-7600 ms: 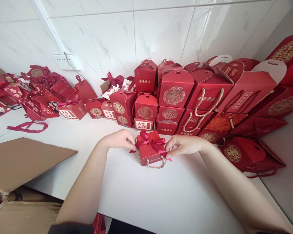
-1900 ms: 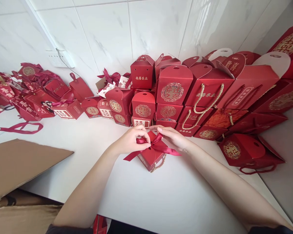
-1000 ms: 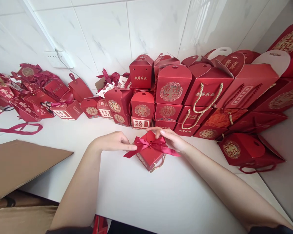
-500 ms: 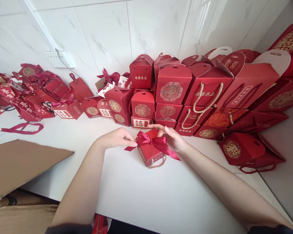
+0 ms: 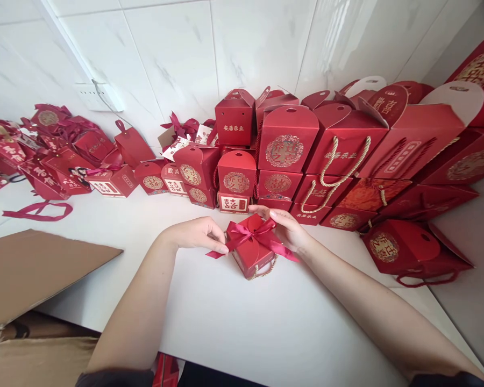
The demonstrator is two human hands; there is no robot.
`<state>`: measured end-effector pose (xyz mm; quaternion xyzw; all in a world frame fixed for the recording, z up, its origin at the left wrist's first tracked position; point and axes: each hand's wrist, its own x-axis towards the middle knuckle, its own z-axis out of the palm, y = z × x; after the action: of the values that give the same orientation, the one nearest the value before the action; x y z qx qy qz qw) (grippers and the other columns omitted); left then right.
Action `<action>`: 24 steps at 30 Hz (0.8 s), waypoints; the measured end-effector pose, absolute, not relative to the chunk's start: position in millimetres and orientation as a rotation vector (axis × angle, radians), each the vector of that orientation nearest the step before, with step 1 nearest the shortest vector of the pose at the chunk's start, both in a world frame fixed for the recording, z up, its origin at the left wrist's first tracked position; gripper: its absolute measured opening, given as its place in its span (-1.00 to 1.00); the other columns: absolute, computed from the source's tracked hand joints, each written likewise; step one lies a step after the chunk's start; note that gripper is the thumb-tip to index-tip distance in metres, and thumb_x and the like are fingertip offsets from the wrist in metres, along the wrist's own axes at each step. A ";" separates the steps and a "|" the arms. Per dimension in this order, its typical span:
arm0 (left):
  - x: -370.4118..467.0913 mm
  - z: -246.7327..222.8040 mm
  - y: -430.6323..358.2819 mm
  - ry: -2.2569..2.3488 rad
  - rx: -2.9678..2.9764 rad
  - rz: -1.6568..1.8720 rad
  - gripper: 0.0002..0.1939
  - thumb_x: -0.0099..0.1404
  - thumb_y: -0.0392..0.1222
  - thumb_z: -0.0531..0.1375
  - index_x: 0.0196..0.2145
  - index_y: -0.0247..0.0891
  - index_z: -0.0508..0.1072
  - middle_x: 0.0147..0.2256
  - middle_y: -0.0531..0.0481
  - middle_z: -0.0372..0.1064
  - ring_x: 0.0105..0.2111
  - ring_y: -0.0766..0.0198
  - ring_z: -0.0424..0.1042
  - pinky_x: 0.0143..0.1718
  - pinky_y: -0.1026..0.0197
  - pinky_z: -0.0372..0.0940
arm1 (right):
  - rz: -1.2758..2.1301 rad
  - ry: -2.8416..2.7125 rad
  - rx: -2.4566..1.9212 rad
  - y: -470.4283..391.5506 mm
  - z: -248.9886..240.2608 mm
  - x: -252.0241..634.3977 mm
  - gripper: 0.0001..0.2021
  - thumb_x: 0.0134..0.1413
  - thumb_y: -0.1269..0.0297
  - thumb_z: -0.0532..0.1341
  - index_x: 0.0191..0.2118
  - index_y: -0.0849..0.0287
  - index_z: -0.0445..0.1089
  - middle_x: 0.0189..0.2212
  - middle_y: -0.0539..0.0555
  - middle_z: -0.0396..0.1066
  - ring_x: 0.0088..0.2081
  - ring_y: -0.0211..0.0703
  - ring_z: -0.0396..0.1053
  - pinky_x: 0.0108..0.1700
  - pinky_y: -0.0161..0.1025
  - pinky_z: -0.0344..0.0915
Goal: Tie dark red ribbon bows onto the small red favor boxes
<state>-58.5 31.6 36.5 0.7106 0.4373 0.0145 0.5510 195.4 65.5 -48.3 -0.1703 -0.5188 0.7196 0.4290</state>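
On the white table in front of me sits a small red gift box (image 5: 252, 260) with twisted cream cord handles. A shiny dark-red ribbon (image 5: 252, 235) is tied in a bow on its top, with tails hanging to both sides. My left hand (image 5: 204, 235) pinches the left ribbon tail between thumb and fingers, beside the box. At the right side, my right hand (image 5: 288, 228) is curled round the bow's right loop, its thumb on the ribbon and a finger reaching behind the box. Some of the right fingers are hidden by the ribbon.
Stacked red gift boxes (image 5: 288, 140) line the wall behind my hands. Another box (image 5: 411, 247) lies on its side at the right. Bagged red boxes (image 5: 56, 156) pile up at the left, near a loose ribbon (image 5: 36, 211). A cardboard flap (image 5: 44, 269) juts over the table's left front.
My left hand has moved slightly down with the ribbon tail. The bow's loops look more spread, and the right thumb sits closer against the right loop. The box has barely shifted.
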 end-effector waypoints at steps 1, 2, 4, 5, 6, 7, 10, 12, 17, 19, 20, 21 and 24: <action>-58.4 36.9 31.1 1.028 1.694 0.019 -0.73 0.17 -0.05 0.27 -0.52 -0.32 0.51 -0.51 0.01 0.37 -0.47 0.35 0.27 -0.40 0.29 0.17 | 1.797 -1.325 -0.425 66.8 -47.5 197.4 -0.73 0.12 0.03 0.23 -0.46 0.08 0.47 0.12 0.07 0.34 0.10 0.05 0.29 0.14 0.00 0.22; -58.3 37.2 30.7 1.026 1.711 0.002 -0.72 0.16 -0.04 0.27 -0.52 -0.32 0.52 -0.51 0.01 0.37 -0.47 0.34 0.28 -0.40 0.29 0.17 | 1.800 -1.383 -0.412 68.3 -45.3 200.4 -0.74 0.09 0.01 0.25 -0.41 0.09 0.46 0.13 0.08 0.32 0.10 0.06 0.30 0.15 0.02 0.21; -57.8 36.7 30.0 1.036 1.736 -0.019 -0.70 0.15 0.00 0.28 -0.52 -0.33 0.51 -0.53 0.01 0.35 -0.49 0.35 0.26 -0.44 0.29 0.14 | 1.824 -1.579 -0.354 71.0 -36.7 208.4 -0.73 0.00 0.04 0.32 -0.23 0.08 0.44 0.18 0.10 0.26 0.15 0.07 0.25 0.17 0.04 0.17; -57.3 36.1 29.7 1.045 1.738 -0.022 -0.67 0.15 0.03 0.28 -0.51 -0.33 0.51 -0.54 0.02 0.33 -0.51 0.35 0.24 -0.46 0.30 0.13 | 1.835 -1.700 -0.329 72.1 -30.8 212.8 -0.63 -0.05 0.08 0.37 -0.11 0.06 0.40 0.19 0.11 0.23 0.18 0.06 0.22 0.19 0.04 0.14; -56.5 35.4 29.5 1.054 1.733 -0.015 -0.65 0.15 0.06 0.28 -0.50 -0.34 0.51 -0.55 0.03 0.32 -0.52 0.36 0.23 -0.47 0.30 0.11 | 1.833 -1.819 -0.321 72.8 -24.3 217.0 -0.52 -0.08 0.13 0.39 -0.01 0.05 0.34 0.20 0.13 0.21 0.20 0.05 0.18 0.21 0.03 0.12; -55.4 34.5 29.3 1.059 1.726 0.000 -0.62 0.16 0.09 0.26 -0.49 -0.34 0.52 -0.54 0.03 0.31 -0.52 0.36 0.22 -0.48 0.30 0.11 | 1.804 -1.924 -0.336 72.9 -17.7 220.7 -0.46 -0.07 0.17 0.39 0.06 0.04 0.28 0.19 0.14 0.21 0.21 0.02 0.17 0.22 0.01 0.10; -51.3 32.8 28.6 1.065 1.727 0.066 -0.57 0.20 0.14 0.21 -0.43 -0.35 0.54 -0.55 0.02 0.29 -0.54 0.38 0.18 -0.51 0.31 0.08 | 1.607 -2.115 -0.486 69.8 -0.7 227.4 -0.60 0.07 0.23 0.28 0.03 0.07 0.24 0.14 0.13 0.21 0.17 -0.05 0.20 0.16 -0.05 0.16; -48.3 32.9 27.9 1.079 1.746 0.098 -0.54 0.21 0.16 0.19 -0.44 -0.36 0.54 -0.59 0.06 0.22 -0.57 0.40 0.12 -0.55 0.31 0.04 | 1.360 -2.195 -0.678 65.6 7.0 228.6 -0.75 0.13 0.23 0.22 -0.08 0.10 0.25 0.03 0.11 0.27 0.05 -0.09 0.27 0.06 -0.10 0.21; -42.7 35.2 26.0 1.089 1.779 0.104 -0.49 0.23 0.18 0.17 -0.52 -0.38 0.52 -0.65 0.12 0.06 -0.61 0.44 -0.02 -0.59 0.31 -0.06 | 1.027 -2.354 -1.073 56.6 17.5 226.5 -0.84 0.15 0.16 0.14 -0.33 0.14 0.26 -0.41 -0.04 0.30 -0.39 -0.23 0.23 -0.29 -0.26 0.17; -41.6 35.4 25.8 1.078 1.788 0.098 -0.49 0.23 0.18 0.17 -0.53 -0.37 0.52 -0.66 0.13 0.04 -0.62 0.45 -0.04 -0.58 0.30 -0.08 | 1.096 -2.379 -1.061 55.4 19.8 225.2 -0.85 0.15 0.23 0.10 -0.40 0.16 0.26 -0.48 -0.08 0.26 -0.44 -0.26 0.19 -0.35 -0.29 0.12; -41.3 35.1 25.9 1.073 1.792 0.096 -0.50 0.23 0.17 0.17 -0.53 -0.37 0.52 -0.66 0.13 0.02 -0.62 0.45 -0.05 -0.58 0.30 -0.09 | 1.118 -2.374 -1.042 55.1 20.5 224.7 -0.86 0.14 0.27 0.09 -0.42 0.16 0.26 -0.50 -0.08 0.24 -0.46 -0.28 0.17 -0.37 -0.31 0.11; -41.2 34.6 26.2 1.067 1.794 0.094 -0.50 0.24 0.17 0.17 -0.52 -0.37 0.53 -0.66 0.13 0.02 -0.62 0.45 -0.06 -0.58 0.30 -0.09 | 1.124 -2.362 -1.024 55.0 21.1 224.4 -0.86 0.12 0.30 0.08 -0.44 0.16 0.25 -0.51 -0.09 0.23 -0.47 -0.29 0.15 -0.38 -0.32 0.10; -41.3 31.9 27.5 1.048 1.786 0.111 -0.52 0.23 0.15 0.19 -0.47 -0.37 0.58 -0.67 0.10 0.14 -0.63 0.44 0.01 -0.58 0.30 -0.03 | 1.072 -2.340 -0.989 54.2 21.9 224.0 -0.88 0.07 0.37 0.08 -0.47 0.16 0.21 -0.53 -0.10 0.20 -0.48 -0.30 0.13 -0.38 -0.34 0.08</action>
<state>-41.3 27.5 31.9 0.7415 0.4352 0.0462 0.5087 224.0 54.2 21.9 -0.3520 -0.8332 0.3814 0.1909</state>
